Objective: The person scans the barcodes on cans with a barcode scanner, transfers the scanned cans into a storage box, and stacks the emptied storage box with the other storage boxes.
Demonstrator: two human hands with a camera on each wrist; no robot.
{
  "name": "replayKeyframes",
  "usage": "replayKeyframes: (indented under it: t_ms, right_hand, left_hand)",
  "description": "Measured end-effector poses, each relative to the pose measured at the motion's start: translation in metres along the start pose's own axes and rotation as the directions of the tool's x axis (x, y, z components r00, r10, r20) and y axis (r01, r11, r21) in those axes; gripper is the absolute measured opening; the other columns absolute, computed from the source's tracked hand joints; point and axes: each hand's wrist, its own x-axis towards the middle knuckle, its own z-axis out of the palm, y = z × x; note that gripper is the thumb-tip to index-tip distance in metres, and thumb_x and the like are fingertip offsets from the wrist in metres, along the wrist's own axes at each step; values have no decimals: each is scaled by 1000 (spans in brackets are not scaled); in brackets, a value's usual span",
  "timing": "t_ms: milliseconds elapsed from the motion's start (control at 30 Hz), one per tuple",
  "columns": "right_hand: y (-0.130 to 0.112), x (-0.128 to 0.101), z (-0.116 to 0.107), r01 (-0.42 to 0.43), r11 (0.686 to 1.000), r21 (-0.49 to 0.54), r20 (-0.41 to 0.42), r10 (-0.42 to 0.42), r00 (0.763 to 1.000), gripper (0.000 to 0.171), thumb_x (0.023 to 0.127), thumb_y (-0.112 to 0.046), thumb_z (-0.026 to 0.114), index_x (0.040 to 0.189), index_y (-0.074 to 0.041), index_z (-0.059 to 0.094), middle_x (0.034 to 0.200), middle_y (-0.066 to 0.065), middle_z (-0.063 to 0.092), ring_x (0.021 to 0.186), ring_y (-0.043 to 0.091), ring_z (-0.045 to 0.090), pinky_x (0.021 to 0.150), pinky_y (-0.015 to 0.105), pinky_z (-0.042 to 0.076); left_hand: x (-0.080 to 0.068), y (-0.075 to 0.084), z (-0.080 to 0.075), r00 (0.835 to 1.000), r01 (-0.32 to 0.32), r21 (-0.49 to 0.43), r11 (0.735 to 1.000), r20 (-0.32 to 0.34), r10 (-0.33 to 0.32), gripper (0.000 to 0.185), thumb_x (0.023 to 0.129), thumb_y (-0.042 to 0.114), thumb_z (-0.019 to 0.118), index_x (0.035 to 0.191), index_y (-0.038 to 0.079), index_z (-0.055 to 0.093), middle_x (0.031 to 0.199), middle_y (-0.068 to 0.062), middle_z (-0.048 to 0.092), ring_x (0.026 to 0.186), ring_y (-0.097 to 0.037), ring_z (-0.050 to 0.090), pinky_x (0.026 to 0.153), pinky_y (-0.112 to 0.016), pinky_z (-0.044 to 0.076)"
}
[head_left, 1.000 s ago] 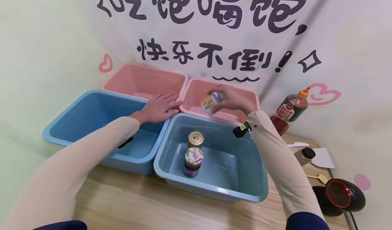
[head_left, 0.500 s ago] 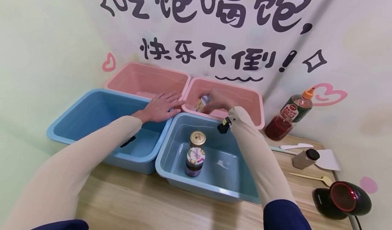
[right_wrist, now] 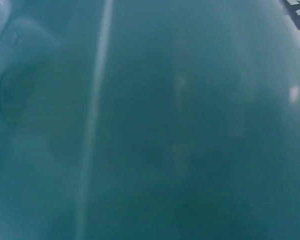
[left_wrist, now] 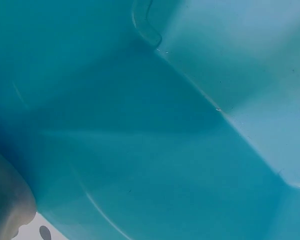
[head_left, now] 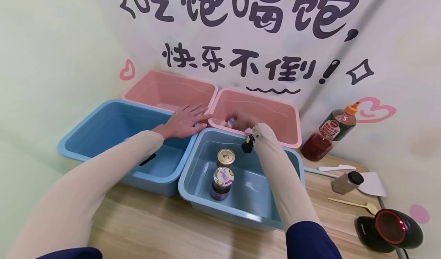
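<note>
Fingers of my left hand (head_left: 184,119) lie spread flat on the smooth rim of the left blue tub (head_left: 89,136). My right hand (head_left: 242,121) curls around a small can (head_left: 230,122), low inside the glossy right pink tub (head_left: 275,115). Both tubs sit on a pale woodgrain table (head_left: 144,228) by a lettered wall.

right hand (head_left: 242,120) inside far-right bin (head_left: 291,117), on a small can (head_left: 230,122) | near-right bin (head_left: 203,201) just before it, holding two jars (head_left: 222,174) | left hand (head_left: 184,121) to its left, on far corner of near-left bin (head_left: 86,155) | far-left bin (head_left: 165,79) behind left hand | sauce bottle (head_left: 330,134), shaker (head_left: 346,182), scanner (head_left: 389,228) on tabletop (head_left: 155,228), well right
</note>
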Motion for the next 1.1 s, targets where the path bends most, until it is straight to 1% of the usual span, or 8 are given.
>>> replayKeyframes:
  t_ms: [100, 167, 333, 633, 733, 867, 1000, 1100]
  right_hand:
    - [8, 5, 5, 29, 998, -63, -18, -30, 999, 31, 91, -1, 65, 121, -9, 69, 112, 10, 65, 99, 27, 60, 75, 34, 56]
    - [11, 5, 6, 36, 995, -93, -14, -38, 999, 28, 93, -3, 63, 119, -10, 69, 111, 11, 66, 97, 26, 61, 75, 32, 55]
    - [12, 1, 8, 24, 998, -66, 24, -22, 999, 28, 97, -2, 54, 122, -4, 68, 116, 17, 66, 89, 28, 63, 65, 26, 52]
    - [11, 3, 10, 5, 997, -73, 67, 0, 998, 28, 100, -5, 52, 124, -3, 67, 122, 18, 65, 85, 24, 62, 65, 23, 51]
    - [11, 4, 11, -5, 997, -81, 72, 11, 997, 29, 101, -7, 52, 126, -5, 67, 123, 18, 65, 89, 24, 63, 69, 24, 54]
    - [8, 3, 13, -91, 996, -22, 88, 93, 992, 31, 98, -5, 56, 128, -6, 66, 125, 17, 65, 95, 26, 65, 76, 30, 59]
    - [5, 1, 14, -200, 979, 41, 137, 193, 972, 36, 98, -2, 54, 134, -3, 60, 130, 19, 62, 105, 28, 62, 89, 34, 58]
    - [3, 0, 14, -242, 969, 50, 152, 232, 961, 38, 99, -3, 53, 137, -3, 57, 135, 19, 58, 112, 29, 59, 96, 37, 56]
  left_hand:
    - [0, 0, 0, 1000, 0, -1, 1000, 0, 0, 58, 101, 48, 43, 155, 26, 38, 165, -7, 28, 156, -34, 17, 125, -56, 11]
    - [0, 1, -1, 1000, 1, -6, 1000, 4, -1, 58, 101, 48, 43, 155, 26, 38, 166, -7, 28, 156, -33, 16, 126, -55, 10]
    - [0, 2, -2, 1000, 3, -10, 1000, 9, -3, 58, 102, 49, 42, 155, 27, 37, 166, -5, 26, 156, -33, 17, 126, -54, 10]
    - [0, -1, 0, 1000, 7, 8, 1000, 10, -7, 58, 102, 49, 42, 155, 28, 36, 166, -6, 28, 156, -31, 15, 126, -53, 9]
    - [0, -1, 0, 1000, 2, 13, 1000, 7, -2, 58, 101, 49, 43, 155, 28, 38, 165, -6, 29, 156, -32, 15, 126, -54, 10]
    - [0, 0, 0, 1000, -3, 14, 1000, 8, 3, 58, 101, 48, 43, 155, 27, 38, 165, -6, 28, 156, -33, 16, 126, -54, 10]
    - [-1, 0, -1, 1000, 2, 7, 1000, 10, -2, 58, 101, 48, 43, 155, 27, 38, 165, -6, 28, 156, -33, 16, 126, -54, 10]
    - [-1, 0, -1, 1000, 3, -3, 1000, 14, -3, 58, 101, 47, 44, 155, 26, 39, 165, -7, 28, 156, -33, 16, 126, -55, 10]
